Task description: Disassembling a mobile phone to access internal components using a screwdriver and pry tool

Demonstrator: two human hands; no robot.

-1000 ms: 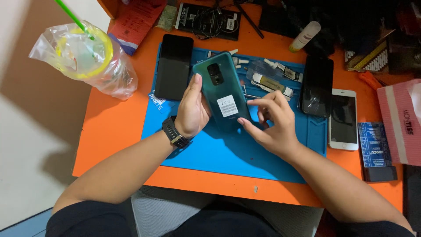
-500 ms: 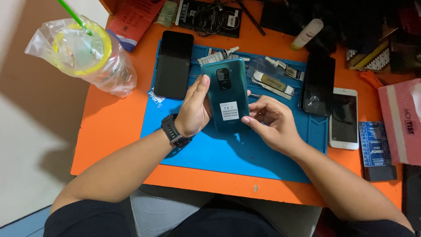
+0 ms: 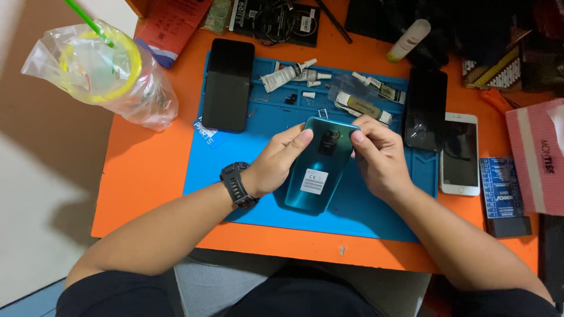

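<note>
A teal-green phone point(image 3: 320, 170) lies back side up over the blue work mat point(image 3: 376, 214), its camera block and a white sticker showing. My left hand point(image 3: 276, 161), with a black watch on the wrist, grips the phone's left edge, thumb near the top corner. My right hand point(image 3: 379, 155) holds the right edge, fingertips pressing at the top right corner next to the camera block.
A black phone point(image 3: 228, 85) lies at the mat's left, another black phone point(image 3: 425, 108) and a white phone point(image 3: 459, 154) at the right. Glue tubes point(image 3: 288, 73) and small parts sit at the mat's top. A bagged drink cup point(image 3: 103, 67) stands at the orange table's point(image 3: 147, 170) left corner.
The phone has swung from a leftward tilt to a rightward lean and come lower on the mat. Both hands now clasp its top corners; the right fingers moved up from the sticker area.
</note>
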